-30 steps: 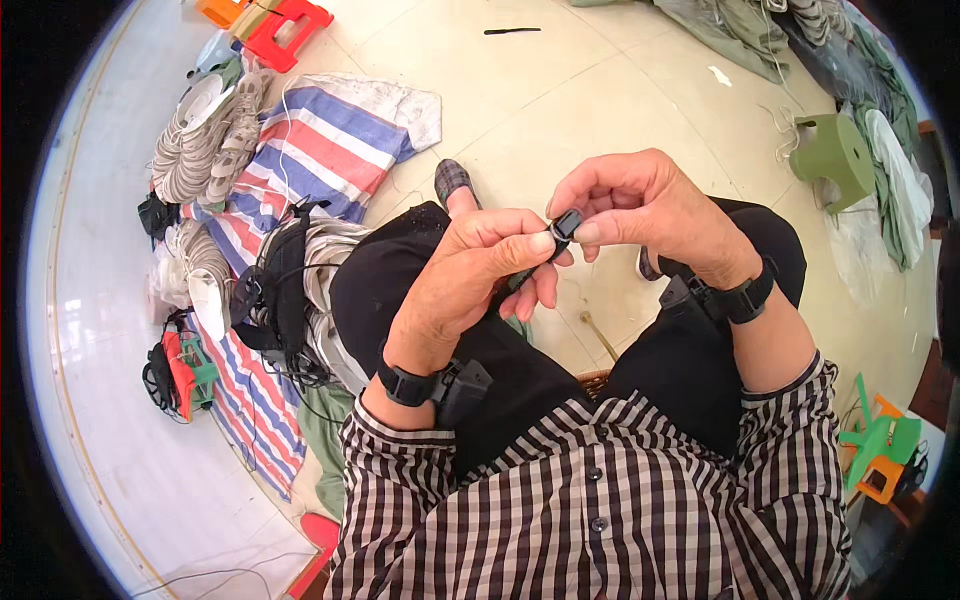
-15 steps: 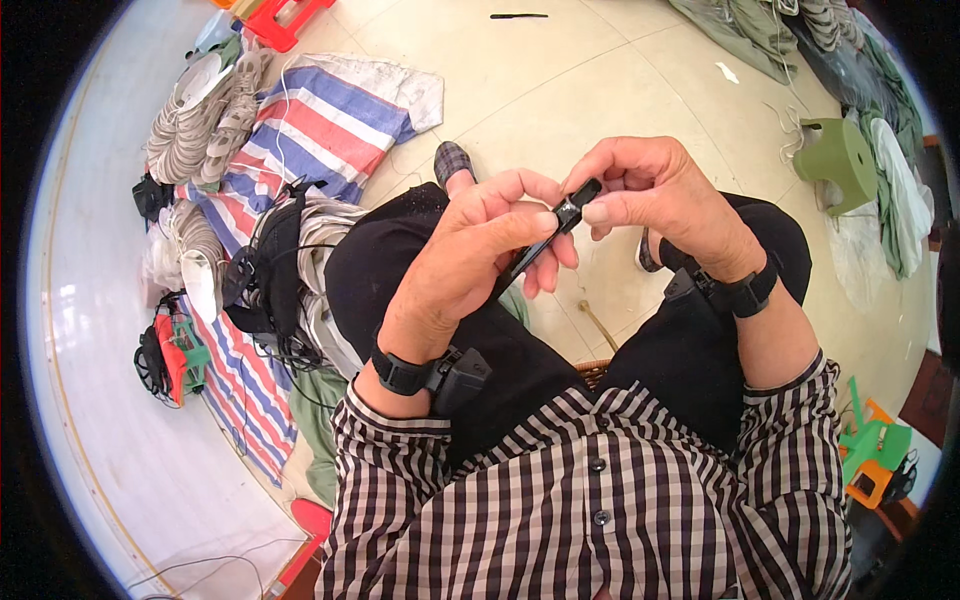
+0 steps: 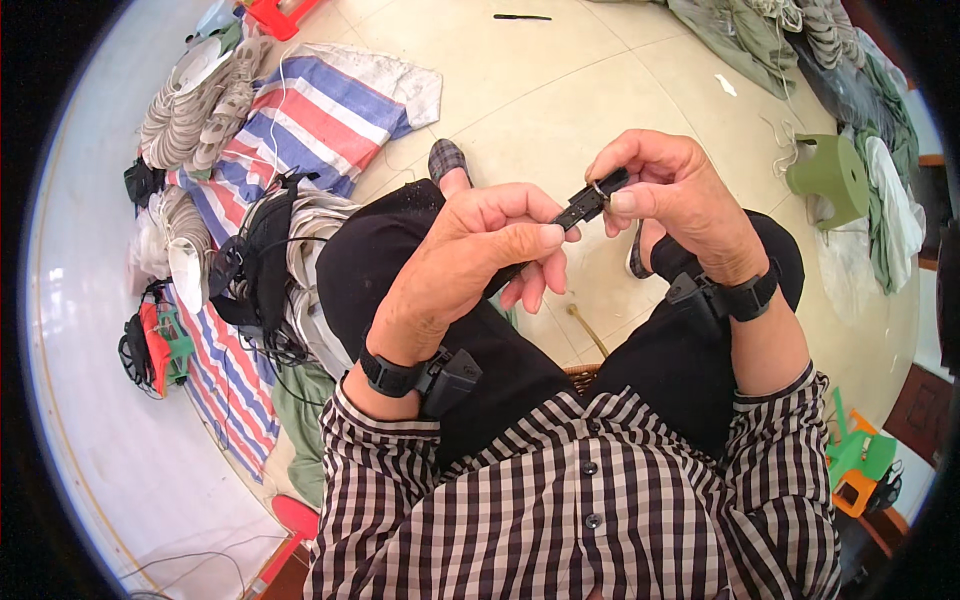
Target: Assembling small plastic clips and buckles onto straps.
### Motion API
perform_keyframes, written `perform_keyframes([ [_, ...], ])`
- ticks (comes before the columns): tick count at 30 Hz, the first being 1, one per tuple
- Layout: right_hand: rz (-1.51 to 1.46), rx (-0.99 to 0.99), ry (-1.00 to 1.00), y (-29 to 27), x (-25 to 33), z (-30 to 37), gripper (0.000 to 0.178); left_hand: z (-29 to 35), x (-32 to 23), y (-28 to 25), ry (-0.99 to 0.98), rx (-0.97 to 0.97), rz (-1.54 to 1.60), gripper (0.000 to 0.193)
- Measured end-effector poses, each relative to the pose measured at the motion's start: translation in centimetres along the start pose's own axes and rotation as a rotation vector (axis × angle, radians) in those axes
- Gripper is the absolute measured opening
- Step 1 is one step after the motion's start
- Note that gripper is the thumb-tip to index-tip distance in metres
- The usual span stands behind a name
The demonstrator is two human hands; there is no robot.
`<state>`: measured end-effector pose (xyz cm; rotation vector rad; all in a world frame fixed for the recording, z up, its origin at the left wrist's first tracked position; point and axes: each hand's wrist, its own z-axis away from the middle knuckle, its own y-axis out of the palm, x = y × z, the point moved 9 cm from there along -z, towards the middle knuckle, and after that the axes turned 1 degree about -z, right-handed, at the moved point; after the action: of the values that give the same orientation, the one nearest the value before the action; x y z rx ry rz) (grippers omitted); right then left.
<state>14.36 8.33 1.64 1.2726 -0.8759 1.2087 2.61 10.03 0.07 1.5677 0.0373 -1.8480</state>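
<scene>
A narrow black strap (image 3: 579,211) is stretched between my two hands, over the gap between my knees. It has small marks or holes along it and a buckle-like piece (image 3: 605,188) with a pale glint at its right end. My left hand (image 3: 465,250) pinches the strap between thumb and fingers; its lower length runs behind the palm, partly hidden. Thumb and forefinger of my right hand (image 3: 680,205) grip the buckle end. Both wrists wear black bands with a dark box attached.
At left, a striped woven sheet (image 3: 320,110) lies beside stacked pale disc-like pieces (image 3: 165,135) and a black bag (image 3: 265,265). A green stool (image 3: 830,180) stands at right near green cloth (image 3: 740,45). A thin black strip (image 3: 522,17) lies on the floor ahead.
The strap's upper end has shifted slightly right with my right hand, and more of its marked face and buckle shows between my hands. Both hands still hold it.
</scene>
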Motion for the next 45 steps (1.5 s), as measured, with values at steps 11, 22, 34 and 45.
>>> perform_keyframes([
  [11, -0.037, 0.05, 0.025, 0.5, -0.6, -0.2, 0.021, 0.1, 0.1, 0.2, -0.03, 0.048, 0.021, 0.017],
  [22, -0.084, 0.058, 0.037, 1.2, -0.9, -0.1, 0.023, -0.1, 0.4, 0.3, -0.023, 0.08, 0.062, 0.019],
  [34, 0.031, 0.064, 0.0, 1.8, -0.1, 0.1, 0.018, 0.1, 0.4, 0.3, -0.012, 0.06, 0.046, 0.016],
  [45, 0.057, 0.073, -0.052, 1.9, -0.1, 0.1, 0.017, -0.1, 0.1, 0.6, 0.055, 0.03, 0.075, 0.016],
])
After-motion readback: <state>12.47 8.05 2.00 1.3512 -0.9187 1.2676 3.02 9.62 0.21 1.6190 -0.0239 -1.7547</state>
